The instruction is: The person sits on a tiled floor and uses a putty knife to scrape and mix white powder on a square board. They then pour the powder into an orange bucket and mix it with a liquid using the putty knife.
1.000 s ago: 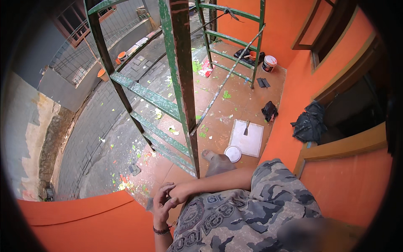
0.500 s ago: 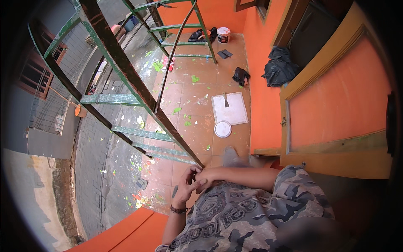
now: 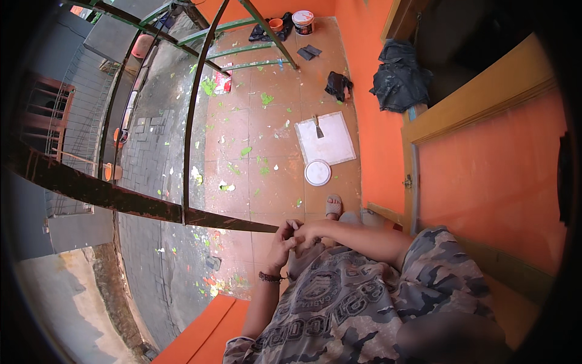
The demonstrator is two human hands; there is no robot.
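Observation:
My left hand (image 3: 281, 247), with a dark beaded bracelet at the wrist, meets my right hand (image 3: 310, 232) in front of my patterned shirt. The fingers of both are curled and pressed together. Whether something small sits between them is hidden. Just past the hands ends the dark, rusty post of a metal scaffold frame (image 3: 109, 193); I cannot tell whether my fingers touch it. On the tiled floor ahead lies a white square board (image 3: 337, 145), with a putty knife (image 3: 319, 130) on top and a round white lid (image 3: 317, 173) at its near edge.
Green and white flakes (image 3: 245, 151) litter the tiles. A paint bucket (image 3: 303, 25), dark flat sheets (image 3: 309, 52) and a black plastic bag (image 3: 337, 86) lie along the orange wall. Dark cloth (image 3: 400, 85) hangs by a door (image 3: 485, 176). A paved lane (image 3: 145, 182) runs left.
The view has moved forward and turned, so the near scaffold frame now crosses the left side more nearly level and its rungs are out of sight. My hands stay together; a sandalled foot has come into view.

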